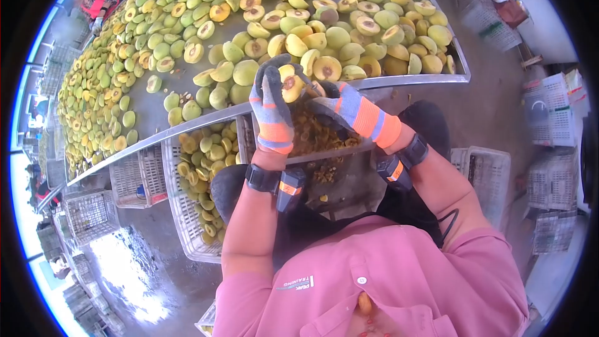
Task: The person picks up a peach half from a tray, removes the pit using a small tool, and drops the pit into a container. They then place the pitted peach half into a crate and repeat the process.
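Note:
My left hand, in a grey glove with an orange cuff, is closed around a halved peach. Its cut yellow face is turned toward my right hand, with a brown centre. My right hand, gloved the same way, is closed on a slim dark tool whose end is at the fruit; its exact kind is hard to make out. Both hands are just over the near rim of a metal table heaped with green-yellow peach halves, many cut side up with brown centres.
Below the rim, a white crate holds peach halves. Beside it, a container between my knees holds brownish-orange scraps. Other crates stand at the left and right. Another person is at the table's far left. The floor looks wet.

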{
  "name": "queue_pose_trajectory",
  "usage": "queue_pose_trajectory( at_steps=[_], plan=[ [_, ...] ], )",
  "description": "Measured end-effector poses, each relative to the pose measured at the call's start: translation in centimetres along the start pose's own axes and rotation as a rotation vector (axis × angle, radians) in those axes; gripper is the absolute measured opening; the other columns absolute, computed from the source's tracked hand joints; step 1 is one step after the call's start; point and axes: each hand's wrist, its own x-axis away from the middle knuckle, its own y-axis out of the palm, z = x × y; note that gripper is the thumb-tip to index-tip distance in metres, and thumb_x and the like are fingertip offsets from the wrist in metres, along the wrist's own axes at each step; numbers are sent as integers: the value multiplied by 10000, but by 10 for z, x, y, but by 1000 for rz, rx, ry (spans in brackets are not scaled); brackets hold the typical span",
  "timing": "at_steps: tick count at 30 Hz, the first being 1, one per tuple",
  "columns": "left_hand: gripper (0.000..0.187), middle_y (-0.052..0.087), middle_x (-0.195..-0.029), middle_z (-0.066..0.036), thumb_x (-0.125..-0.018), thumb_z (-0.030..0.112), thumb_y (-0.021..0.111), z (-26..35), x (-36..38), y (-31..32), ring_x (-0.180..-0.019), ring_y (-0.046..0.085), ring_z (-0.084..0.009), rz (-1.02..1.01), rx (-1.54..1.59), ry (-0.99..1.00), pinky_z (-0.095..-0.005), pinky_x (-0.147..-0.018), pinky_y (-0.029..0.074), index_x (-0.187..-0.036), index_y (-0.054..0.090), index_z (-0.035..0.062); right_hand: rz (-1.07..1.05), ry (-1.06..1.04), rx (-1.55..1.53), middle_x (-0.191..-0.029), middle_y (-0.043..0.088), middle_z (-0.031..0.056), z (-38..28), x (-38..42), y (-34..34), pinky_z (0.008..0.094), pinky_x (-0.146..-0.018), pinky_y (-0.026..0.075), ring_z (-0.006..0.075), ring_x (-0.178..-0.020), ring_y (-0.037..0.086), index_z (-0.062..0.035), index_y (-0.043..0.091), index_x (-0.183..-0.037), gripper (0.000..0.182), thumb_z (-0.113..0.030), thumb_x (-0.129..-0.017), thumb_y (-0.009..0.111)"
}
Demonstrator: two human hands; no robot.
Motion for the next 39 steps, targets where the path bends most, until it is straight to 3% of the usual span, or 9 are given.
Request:
queue_pose_trajectory(
  at_steps=[7,10,13,16,20,24,31,35,39],
  plan=[
    [351,633,-1004,-74,-1005,252,388,-28,0,6,-891,597,-146,-28,-95,44,-267,-809,483,-1072,619,-4,-155,357,-405,-832,618,7,-38,18,-19,203,-533,431,87,-641,556,-100,610,-1164,267,-181,-970,446],
    [324,635,-990,-74,-1007,231,399,-25,1,13,-880,599,-149,-21,-126,34,-264,-802,483,-1060,617,-3,38,-460,293,-831,626,19,27,6,-3,217,-531,427,101,-651,575,-110,600,-1161,268,-138,-921,484],
    [294,623,-970,-59,-1002,222,424,-22,4,15,-875,575,-138,-46,-250,102,-261,-795,467,-1048,612,1,-205,140,-8,-854,627,31,8,12,-11,246,-594,435,119,-717,579,-105,598,-1139,262,-128,-896,503],
    [247,600,-958,-37,-989,196,452,-25,4,17,-875,540,-120,-47,-226,59,-263,-792,446,-1053,602,9,-80,-460,634,-828,617,10,17,15,-11,272,-653,427,137,-738,569,-108,605,-1107,237,-124,-891,510],
    [247,604,-950,-47,-993,181,437,-26,11,20,-873,543,-125,-60,-343,161,-270,-789,449,-1049,594,-2,-223,181,-99,-926,618,23,14,13,-8,315,-698,424,187,-794,559,-120,607,-1098,238,-130,-873,528],
    [272,610,-939,-54,-1000,204,426,-30,16,21,-866,548,-126,-63,-429,256,-266,-789,449,-1033,591,-11,-46,-130,153,-744,550,36,41,5,14,298,-494,424,176,-596,545,-71,604,-980,163,-176,-861,567],
    [177,589,-914,-57,-936,58,452,-27,10,7,-827,528,-122,-76,-337,51,-261,-763,440,-993,603,-13,55,300,-148,-658,477,58,-13,12,-1,310,-502,465,196,-558,576,-75,604,-948,196,-190,-795,645],
    [233,607,-901,-76,-974,119,415,-26,12,10,-816,566,-139,-122,-552,235,-269,-738,462,-985,598,-24,-59,-603,834,-668,504,64,64,-1,9,328,-498,455,187,-635,582,-96,601,-962,269,-191,-727,692],
    [258,603,-915,-86,-989,146,401,-28,17,13,-814,582,-152,-99,-572,306,-275,-732,471,-999,593,-25,25,-158,-23,-667,501,41,46,0,26,326,-483,445,180,-659,584,-102,599,-968,236,-197,-761,658]
  ],
)
